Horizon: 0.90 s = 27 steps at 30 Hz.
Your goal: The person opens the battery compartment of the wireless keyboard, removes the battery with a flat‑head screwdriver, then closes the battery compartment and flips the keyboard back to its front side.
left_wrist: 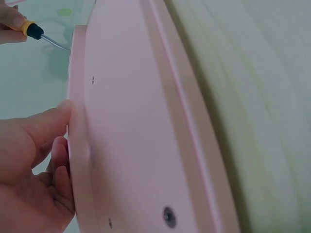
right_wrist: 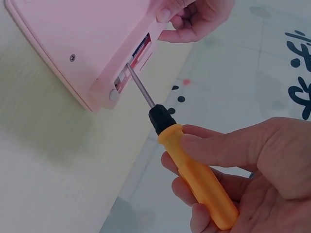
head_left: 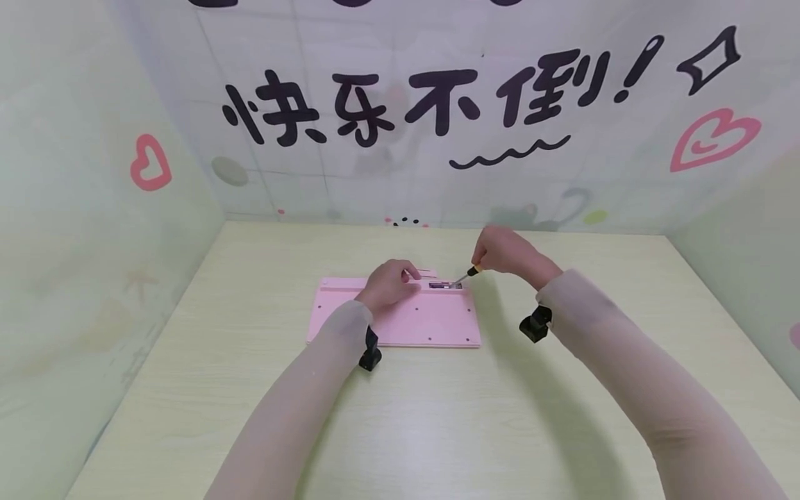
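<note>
A pink keyboard (head_left: 431, 323) lies underside up on the table, small screws dotting its back. Along its far raised ridge is an uncovered narrow slot (right_wrist: 141, 47), which looks like a battery compartment. My left hand (head_left: 389, 283) holds the ridge left of this slot, thumb (left_wrist: 60, 114) against it and the other fingers curled. With my right hand (right_wrist: 252, 167) I grip the yellow handle of a screwdriver (right_wrist: 197, 182). Its metal shaft slants down to the slot, and the tip is at the slot in the right wrist view. What exactly the tip touches is too small to tell.
Just behind the keyboard's far edge shows a thin pink strip (head_left: 427, 273). The pale wooden table (head_left: 412, 423) is bounded by printed cloth walls (head_left: 400, 187) at the back and sides. Each wrist wears a black camera mount (head_left: 536, 324).
</note>
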Each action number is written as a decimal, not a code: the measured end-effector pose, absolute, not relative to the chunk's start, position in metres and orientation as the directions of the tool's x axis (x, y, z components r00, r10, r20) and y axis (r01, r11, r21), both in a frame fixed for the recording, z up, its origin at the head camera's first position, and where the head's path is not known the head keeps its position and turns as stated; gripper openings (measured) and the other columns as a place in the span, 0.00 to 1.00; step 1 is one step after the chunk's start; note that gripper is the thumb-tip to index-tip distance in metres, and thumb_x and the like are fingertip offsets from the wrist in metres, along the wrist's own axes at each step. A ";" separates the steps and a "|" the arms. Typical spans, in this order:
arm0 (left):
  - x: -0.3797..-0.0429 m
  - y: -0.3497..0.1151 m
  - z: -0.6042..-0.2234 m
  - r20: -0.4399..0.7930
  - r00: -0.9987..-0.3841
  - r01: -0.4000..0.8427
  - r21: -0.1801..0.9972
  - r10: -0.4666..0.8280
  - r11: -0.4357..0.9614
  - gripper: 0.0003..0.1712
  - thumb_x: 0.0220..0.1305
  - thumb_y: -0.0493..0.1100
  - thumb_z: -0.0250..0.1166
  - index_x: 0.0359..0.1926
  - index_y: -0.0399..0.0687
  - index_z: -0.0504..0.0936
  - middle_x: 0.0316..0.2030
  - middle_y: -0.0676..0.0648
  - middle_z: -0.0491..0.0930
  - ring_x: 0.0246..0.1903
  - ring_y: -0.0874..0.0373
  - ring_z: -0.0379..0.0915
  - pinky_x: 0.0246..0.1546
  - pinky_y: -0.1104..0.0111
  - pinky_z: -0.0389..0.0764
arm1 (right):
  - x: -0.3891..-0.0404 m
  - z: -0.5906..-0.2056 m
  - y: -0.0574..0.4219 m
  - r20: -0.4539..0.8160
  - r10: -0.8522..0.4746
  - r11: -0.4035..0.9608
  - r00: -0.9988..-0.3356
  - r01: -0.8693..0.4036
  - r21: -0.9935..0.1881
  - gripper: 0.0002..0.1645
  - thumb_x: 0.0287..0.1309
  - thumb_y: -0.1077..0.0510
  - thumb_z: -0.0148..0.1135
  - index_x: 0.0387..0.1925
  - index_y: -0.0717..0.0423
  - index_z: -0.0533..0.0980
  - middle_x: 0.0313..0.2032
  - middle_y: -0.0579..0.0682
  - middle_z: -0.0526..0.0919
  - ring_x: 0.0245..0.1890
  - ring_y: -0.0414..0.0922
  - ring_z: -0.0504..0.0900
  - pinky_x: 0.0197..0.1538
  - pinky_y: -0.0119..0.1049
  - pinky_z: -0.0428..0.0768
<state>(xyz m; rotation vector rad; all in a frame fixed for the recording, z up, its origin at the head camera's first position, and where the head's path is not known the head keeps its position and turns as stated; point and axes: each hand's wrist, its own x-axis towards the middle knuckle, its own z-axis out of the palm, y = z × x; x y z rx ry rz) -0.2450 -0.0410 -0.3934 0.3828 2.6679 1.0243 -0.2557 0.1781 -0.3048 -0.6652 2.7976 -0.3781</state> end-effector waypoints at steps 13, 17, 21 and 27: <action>-0.247 -0.040 -0.395 -0.144 -0.935 0.151 0.667 0.325 0.730 0.09 0.60 0.40 0.62 0.43 0.47 0.80 0.34 0.48 0.73 0.36 0.54 0.67 0.42 0.65 0.68 | -0.258 -0.298 0.136 -0.250 -0.349 0.936 -0.903 -0.350 -0.041 0.10 0.55 0.70 0.44 0.21 0.57 0.64 0.14 0.46 0.54 0.15 0.40 0.52 0.17 0.32 0.54; -0.246 -0.039 -0.394 -0.136 -0.936 0.158 0.663 0.325 0.732 0.09 0.60 0.40 0.61 0.43 0.47 0.80 0.34 0.47 0.73 0.36 0.55 0.66 0.41 0.65 0.68 | -0.262 -0.300 0.142 -0.271 -0.337 0.942 -0.902 -0.322 -0.098 0.16 0.53 0.70 0.45 0.14 0.54 0.61 0.13 0.45 0.51 0.14 0.39 0.49 0.17 0.31 0.52; -0.245 -0.040 -0.393 -0.133 -0.935 0.165 0.660 0.330 0.733 0.10 0.61 0.40 0.61 0.43 0.47 0.80 0.35 0.47 0.74 0.36 0.54 0.67 0.42 0.65 0.68 | -0.265 -0.305 0.160 -0.256 -0.382 0.917 -0.888 -0.329 -0.227 0.19 0.48 0.71 0.54 0.07 0.56 0.68 0.10 0.43 0.64 0.14 0.37 0.55 0.19 0.31 0.61; -0.244 -0.040 -0.394 -0.130 -0.935 0.170 0.655 0.331 0.736 0.10 0.62 0.39 0.60 0.44 0.47 0.80 0.36 0.47 0.74 0.37 0.55 0.67 0.44 0.65 0.68 | -0.262 -0.316 0.188 -0.169 -0.444 0.857 -0.880 -0.362 -0.365 0.08 0.45 0.71 0.62 0.32 0.67 0.82 0.31 0.58 0.83 0.29 0.48 0.79 0.36 0.43 0.77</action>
